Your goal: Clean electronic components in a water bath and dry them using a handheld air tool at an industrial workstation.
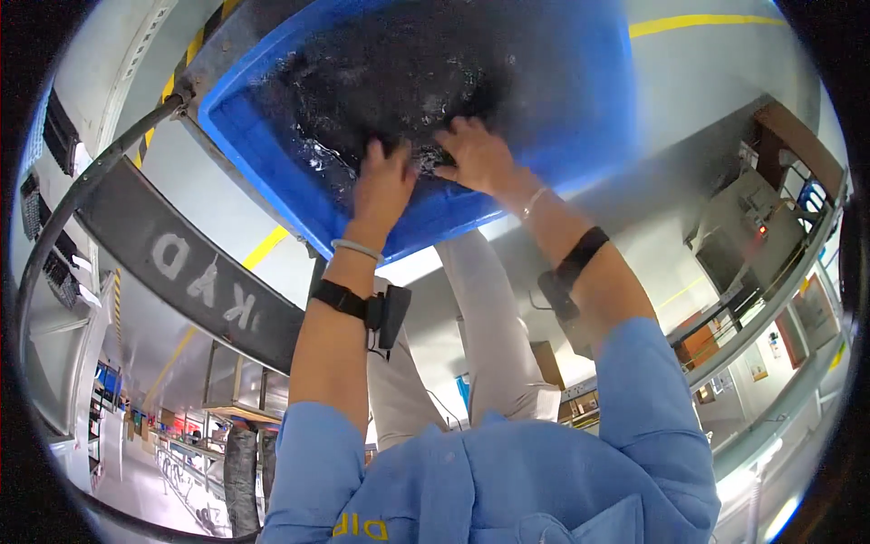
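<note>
A large blue plastic tub (pixel 276 195) stands before me, filled with a dark, glossy mass (pixel 390 72). Whether that mass is loose small pieces, film or wet material I cannot make out. Over its near side, my left hand (pixel 385 186) points downward with fingers apart, the tips at the dark surface. To the right, my right hand (pixel 476 159) is spread with its fingers separated, close above or touching the contents. No held object shows in either hand, though the fingertips are slightly blurred.
At the left, a dark metal plate with pale lettering (pixel 204 272) and a curved metal rail (pixel 59 218) flank the tub. Yellow floor lines (pixel 707 23) run beyond it. Shelving and a machine-like unit (pixel 752 218) stand to the right.
</note>
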A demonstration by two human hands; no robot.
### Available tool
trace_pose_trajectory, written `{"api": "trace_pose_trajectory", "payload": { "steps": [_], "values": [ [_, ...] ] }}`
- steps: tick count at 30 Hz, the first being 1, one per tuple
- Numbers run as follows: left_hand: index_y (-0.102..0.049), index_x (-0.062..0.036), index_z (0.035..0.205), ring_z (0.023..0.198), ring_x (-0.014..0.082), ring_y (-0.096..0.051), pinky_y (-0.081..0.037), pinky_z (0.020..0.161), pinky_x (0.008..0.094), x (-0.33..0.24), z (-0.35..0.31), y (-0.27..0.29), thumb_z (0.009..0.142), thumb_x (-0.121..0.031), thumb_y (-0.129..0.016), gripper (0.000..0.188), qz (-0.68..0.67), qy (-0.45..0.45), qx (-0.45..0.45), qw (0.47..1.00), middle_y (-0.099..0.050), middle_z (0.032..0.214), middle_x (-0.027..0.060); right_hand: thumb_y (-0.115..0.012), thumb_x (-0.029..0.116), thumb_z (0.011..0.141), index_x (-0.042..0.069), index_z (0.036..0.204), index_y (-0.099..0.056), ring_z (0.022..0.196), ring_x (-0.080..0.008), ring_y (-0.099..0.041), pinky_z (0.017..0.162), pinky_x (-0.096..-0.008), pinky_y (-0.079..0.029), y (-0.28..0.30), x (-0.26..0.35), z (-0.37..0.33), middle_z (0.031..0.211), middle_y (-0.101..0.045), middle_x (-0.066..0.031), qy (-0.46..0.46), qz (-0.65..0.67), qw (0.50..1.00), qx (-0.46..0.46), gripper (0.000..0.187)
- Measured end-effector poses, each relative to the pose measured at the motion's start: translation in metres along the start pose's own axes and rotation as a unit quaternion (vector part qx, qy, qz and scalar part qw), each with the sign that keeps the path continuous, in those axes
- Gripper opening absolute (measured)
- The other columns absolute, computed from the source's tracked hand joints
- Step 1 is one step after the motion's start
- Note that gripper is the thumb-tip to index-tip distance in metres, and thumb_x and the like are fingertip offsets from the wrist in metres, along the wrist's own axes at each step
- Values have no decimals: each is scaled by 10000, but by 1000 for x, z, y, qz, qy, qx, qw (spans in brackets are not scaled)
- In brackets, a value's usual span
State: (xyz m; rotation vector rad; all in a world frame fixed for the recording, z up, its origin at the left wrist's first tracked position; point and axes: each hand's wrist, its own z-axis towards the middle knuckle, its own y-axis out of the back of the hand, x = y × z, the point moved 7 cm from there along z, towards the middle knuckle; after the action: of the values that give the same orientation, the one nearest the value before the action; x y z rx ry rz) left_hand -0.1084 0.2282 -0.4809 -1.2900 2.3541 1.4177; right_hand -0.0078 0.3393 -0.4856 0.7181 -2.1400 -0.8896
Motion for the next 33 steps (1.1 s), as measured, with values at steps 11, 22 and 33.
{"api": "trace_pose_trajectory", "payload": {
  "steps": [11, 22, 33],
  "values": [
    [-614, -79, 984, 830, 269, -609, -497, 728, 377, 16, 4, -28, 852, -279, -551, 248, -373, 257, 57, 890, -637, 876, 101, -598, 167, 775, 19, 988, -597, 907, -350, -573, 821, -436, -455, 4, -50, -4, 966, -601, -178, -216, 119, 956, -162, 260],
    [-512, -36, 1199, 1004, 234, -568, -468, 861, 344, 26, -41, 6, 892, -244, -498, 371, -778, 284, 26, 559, -573, 1142, 100, -650, 161, 739, 37, 900, -583, 850, -329, -572, 728, -390, -469, 88, 135, -75, 901, -584, -132, 36, 436, 899, 18, 214],
    [-546, -48, 1103, 920, 228, -583, -489, 773, 347, 79, -35, -43, 862, -127, -511, 256, -663, 444, -135, 588, -583, 1048, 99, -588, 285, 784, 23, 1041, -599, 991, -341, -559, 826, -395, -465, -31, 17, 17, 1064, -577, -204, -145, 282, 948, 3, 368]
  ]
}}
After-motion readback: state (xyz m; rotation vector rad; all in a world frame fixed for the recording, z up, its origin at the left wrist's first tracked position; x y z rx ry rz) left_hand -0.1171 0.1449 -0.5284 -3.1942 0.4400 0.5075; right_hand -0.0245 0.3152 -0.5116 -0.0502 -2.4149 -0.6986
